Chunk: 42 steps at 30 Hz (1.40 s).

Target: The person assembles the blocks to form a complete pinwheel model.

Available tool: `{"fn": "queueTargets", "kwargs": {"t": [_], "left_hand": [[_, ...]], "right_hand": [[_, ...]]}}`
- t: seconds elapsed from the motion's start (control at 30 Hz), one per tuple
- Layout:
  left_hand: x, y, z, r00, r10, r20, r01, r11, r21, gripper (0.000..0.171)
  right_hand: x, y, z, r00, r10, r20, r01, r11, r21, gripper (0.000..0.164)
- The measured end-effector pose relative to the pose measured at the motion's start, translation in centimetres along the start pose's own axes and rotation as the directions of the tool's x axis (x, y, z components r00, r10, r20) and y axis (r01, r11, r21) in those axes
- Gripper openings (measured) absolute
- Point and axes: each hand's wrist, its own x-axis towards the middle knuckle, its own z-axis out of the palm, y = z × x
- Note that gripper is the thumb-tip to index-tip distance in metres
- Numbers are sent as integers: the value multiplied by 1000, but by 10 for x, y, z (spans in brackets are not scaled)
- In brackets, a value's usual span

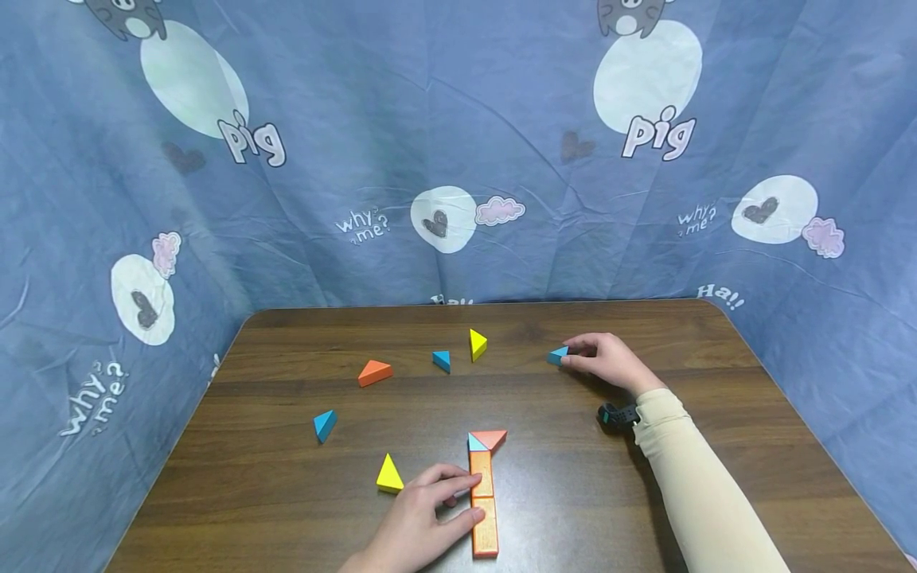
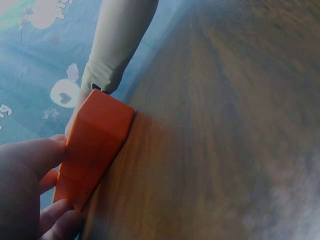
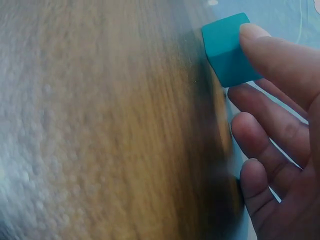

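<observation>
My right hand [image 1: 609,362] pinches a blue triangular block [image 1: 557,356] between thumb and fingertips at the back right of the table. In the right wrist view the thumb lies along one side of that block [image 3: 230,50], the other fingers loosely bent below. My left hand [image 1: 423,513] rests its fingertips on two orange blocks [image 1: 483,485] laid end to end in a column. Touching the column's far end are a small blue triangle [image 1: 476,443] and an orange triangle [image 1: 492,439]. The left wrist view shows the fingers along the orange blocks' side [image 2: 95,145].
Loose triangular blocks lie left and behind: yellow [image 1: 389,475] by the left hand, blue [image 1: 325,426], orange [image 1: 375,372], another blue [image 1: 442,361] and another yellow [image 1: 478,344]. A blue printed cloth [image 1: 430,143] hangs behind the wooden table [image 1: 272,493].
</observation>
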Motion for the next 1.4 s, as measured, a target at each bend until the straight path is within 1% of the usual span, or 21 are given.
{"fn": "queueTargets", "kwargs": {"t": [0.33, 0.5, 0.63, 0.8, 1.1, 1.3, 1.4], "left_hand": [[0, 0, -1, 1000, -8, 12, 8, 1000, -9, 44], [0, 0, -1, 1000, -11, 19, 11, 1000, -14, 44], [0, 0, -1, 1000, 0, 9, 0, 1000, -10, 43], [0, 0, 0, 1000, 6, -1, -6, 1000, -4, 43], [0, 0, 0, 1000, 2, -2, -2, 1000, -5, 43], [1, 0, 0, 1000, -8, 12, 8, 1000, -5, 44], [1, 0, 0, 1000, -1, 7, 1, 1000, 0, 43]], "right_hand": [[0, 2, 0, 1000, 22, 11, -22, 1000, 0, 51], [-1, -3, -2, 1000, -2, 0, 2, 1000, -10, 49], [1, -10, -2, 999, -42, -30, 42, 999, -19, 45], [3, -20, -1, 996, -80, -46, 78, 996, -39, 45], [2, -40, 5, 990, -135, -30, 135, 991, -2, 47], [1, -53, 12, 990, -141, -20, 142, 990, 19, 46], [0, -59, 18, 989, -149, -6, 149, 988, 30, 47]]}}
